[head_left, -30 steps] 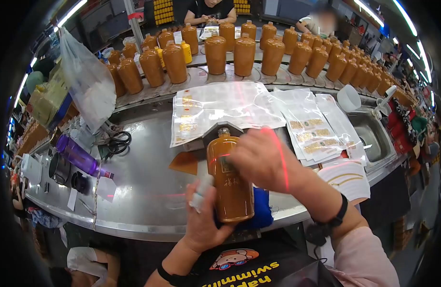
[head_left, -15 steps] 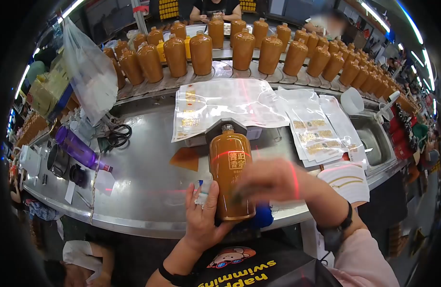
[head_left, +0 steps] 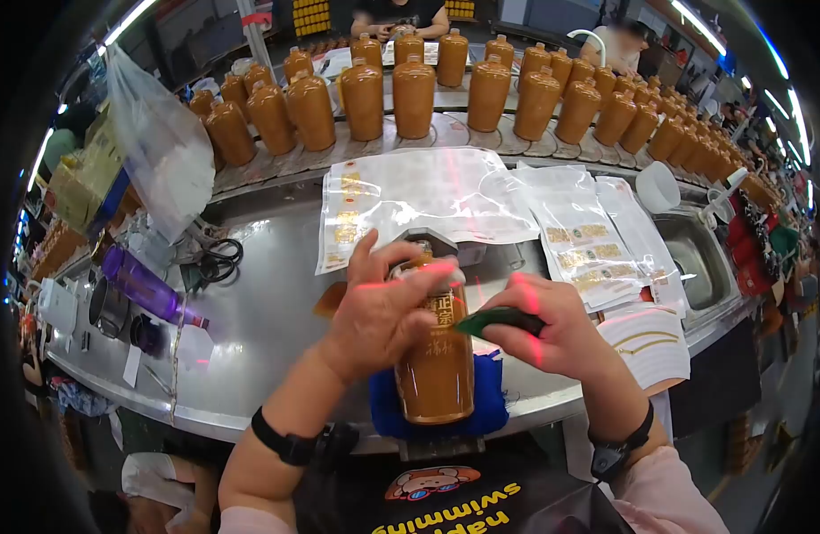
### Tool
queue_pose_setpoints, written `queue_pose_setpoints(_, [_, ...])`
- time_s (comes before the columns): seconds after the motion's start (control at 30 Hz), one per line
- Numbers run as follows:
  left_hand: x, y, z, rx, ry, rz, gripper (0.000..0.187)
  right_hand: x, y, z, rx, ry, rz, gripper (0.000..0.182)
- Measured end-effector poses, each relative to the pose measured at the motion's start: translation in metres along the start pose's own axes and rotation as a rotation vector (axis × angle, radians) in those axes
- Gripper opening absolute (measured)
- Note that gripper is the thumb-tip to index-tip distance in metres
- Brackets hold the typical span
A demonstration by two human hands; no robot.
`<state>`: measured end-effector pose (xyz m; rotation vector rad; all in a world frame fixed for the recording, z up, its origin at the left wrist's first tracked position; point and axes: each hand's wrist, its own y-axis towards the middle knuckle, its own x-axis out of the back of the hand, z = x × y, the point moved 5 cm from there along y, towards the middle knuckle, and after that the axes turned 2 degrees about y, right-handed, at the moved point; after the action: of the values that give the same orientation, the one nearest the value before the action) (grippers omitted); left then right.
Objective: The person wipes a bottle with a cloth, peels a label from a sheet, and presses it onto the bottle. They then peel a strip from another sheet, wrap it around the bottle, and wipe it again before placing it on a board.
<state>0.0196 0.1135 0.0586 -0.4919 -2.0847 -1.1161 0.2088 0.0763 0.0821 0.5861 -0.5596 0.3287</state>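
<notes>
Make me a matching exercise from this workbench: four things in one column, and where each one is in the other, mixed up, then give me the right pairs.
Things
1. Purple bottle
2. Blue cloth
3. Green tool
4. White bowl

Places
A. Between the fingers of the right hand
B. Beneath the large brown bottle at the near edge
C. Next to the sink
D. On the left part of the metal table

Right pairs
1-D, 2-B, 3-A, 4-C
</notes>
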Motion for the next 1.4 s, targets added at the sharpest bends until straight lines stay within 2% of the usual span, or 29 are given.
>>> queue_pose_setpoints(0.1, [-0.002, -0.001, 0.009, 0.103, -0.129, -0.123, 0.053, -0.025, 0.034, 0.003, 0.121, 0.056, 0.269, 0.017])
queue_pose_setpoints(0.17, [-0.005, -0.017, 0.026, 0.259, -0.236, -0.283, 0.053, -0.029, 0.065, -0.015, 0.119, -0.116, -0.024, 0.018])
queue_pose_setpoints(0.2, [-0.008, -0.026, 0.031, 0.35, -0.264, -0.354, 0.053, -0.018, 0.074, 0.0, 0.223, -0.398, -0.144, 0.02])
queue_pose_setpoints(0.23, [-0.01, -0.036, 0.036, 0.439, -0.291, -0.426, 0.053, -0.023, 0.07, 0.014, 0.296, -0.412, -0.052, 0.019])
queue_pose_setpoints(0.3, [-0.015, -0.051, 0.041, 0.493, -0.383, -0.403, 0.056, -0.035, 0.046, 0.038, 0.44, -0.442, 0.131, 0.017])
queue_pose_setpoints(0.33, [-0.017, -0.056, 0.041, 0.514, -0.444, -0.386, 0.059, -0.034, 0.035, 0.04, 0.425, -0.277, 0.264, 0.015])
queue_pose_setpoints(0.43, [-0.027, -0.065, 0.042, 0.59, -0.599, -0.348, 0.058, -0.016, 0.04, -0.019, 0.189, -0.08, -0.133, 0.019])
queue_pose_setpoints(0.47, [-0.031, -0.065, 0.045, 0.621, -0.668, -0.337, 0.057, -0.011, 0.033, -0.015, 0.401, -0.403, -0.23, 0.025])
queue_pose_setpoints(0.57, [-0.042, -0.053, 0.051, 0.704, -0.895, -0.329, 0.054, -0.023, 0.005, 0.004, 0.471, -0.331, -0.061, 0.024])
queue_pose_setpoints(0.6, [-0.046, -0.051, 0.055, 0.745, -0.998, -0.316, 0.056, -0.033, -0.01, 0.031, 0.32, 0.078, 0.235, 0.021])
queue_pose_setpoints(0.63, [-0.048, -0.048, 0.057, 0.792, -1.1, -0.297, 0.058, -0.039, -0.012, 0.03, 0.259, 0.172, 0.364, 0.018])
queue_pose_setpoints(0.67, [-0.052, -0.035, 0.05, 0.792, -1.319, -0.284, 0.06, -0.038, -0.007, 0.016, 0.156, 0.186, 0.325, 0.017])
queue_pose_setpoints(0.7, [-0.056, -0.03, 0.055, 0.836, -1.407, -0.245, 0.061, -0.035, 0.003, -0.002, 0.059, 0.196, 0.283, 0.017])
queue_pose_setpoints(0.73, [-0.062, -0.028, 0.061, 0.878, -1.492, -0.205, 0.061, -0.022, 0.023, -0.019, 0.024, 0.076, 0.225, 0.019])
queue_pose_setpoints(0.77, [-0.067, -0.025, 0.066, 0.923, -1.576, -0.165, 0.062, -0.005, 0.039, -0.031, 0.038, -0.042, 0.05, 0.021])
queue_pose_setpoints(0.8, [-0.069, -0.02, 0.066, 1.007, -1.617, -0.15, 0.056, 0.012, 0.055, -0.049, -0.095, -0.052, -0.043, 0.023])
queue_pose_setpoints(0.83, [-0.068, -0.017, 0.067, 1.033, -1.572, -0.112, 0.053, 0.027, 0.072, -0.071, 0.072, -0.256, -0.176, 0.028])
queue_pose_setpoints(0.87, [-0.065, -0.017, 0.068, 1.063, -1.526, -0.078, 0.051, 0.043, 0.09, -0.085, 0.075, -0.236, -0.163, 0.036])
queue_pose_setpoints(0.9, [-0.059, -0.018, 0.071, 1.094, -1.482, -0.048, 0.048, 0.055, 0.112, -0.109, 0.204, -0.288, -0.242, 0.037])
queue_pose_setpoints(0.93, [-0.053, -0.015, 0.069, 1.048, -1.436, 0.052, 0.04, 0.071, 0.134, -0.142, 0.187, -0.441, -0.247, 0.036])
queue_pose_setpoints(1.0, [-0.037, -0.014, 0.063, 1.011, -1.27, 0.102, 0.036, 0.104, 0.188, -0.181, 0.068, -0.46, -0.31, 0.023])
queue_pose_setpoints(1.03, [-0.028, -0.014, 0.058, 0.993, -1.184, 0.123, 0.035, 0.114, 0.214, -0.188, -0.075, -0.504, -0.296, 0.022])
queue_pose_setpoints(1.07, [-0.016, -0.016, 0.053, 0.956, -1.13, 0.113, 0.032, 0.122, 0.239, -0.195, -0.218, -0.545, -0.276, 0.026])
queue_pose_setpoints(1.13, [0.017, -0.019, 0.039, 0.891, -0.97, 0.118, 0.031, 0.134, 0.294, -0.245, -0.172, -0.759, -0.274, 0.043])
queue_pose_setpoints(1.17, [0.035, -0.024, 0.027, 0.87, -0.865, 0.133, 0.031, 0.138, 0.319, -0.276, -0.245, -0.774, -0.313, 0.046])
queue_pose_setpoints(1.2, [0.052, -0.034, 0.014, 0.87, -0.76, 0.14, 0.032, 0.138, 0.337, -0.294, -0.266, -0.839, -0.215, 0.05])
queue_pose_setpoints(1.23, [0.066, -0.048, -0.001, 0.902, -0.689, 0.101, 0.035, 0.132, 0.359, -0.329, 0.138, -1.249, 0.088, 0.047])
queue_pose_setpoints(1.3, [0.084, -0.066, -0.032, 0.719, -0.527, -0.127, 0.044, 0.144, 0.356, -0.34, 0.162, -1.194, 0.095, 0.046])
queue_pose_setpoints(1.4, [0.105, -0.117, -0.088, 0.93, -0.24, -0.487, 0.048, 0.149, 0.333, -0.321, 0.15, -0.913, -0.014, 0.046])
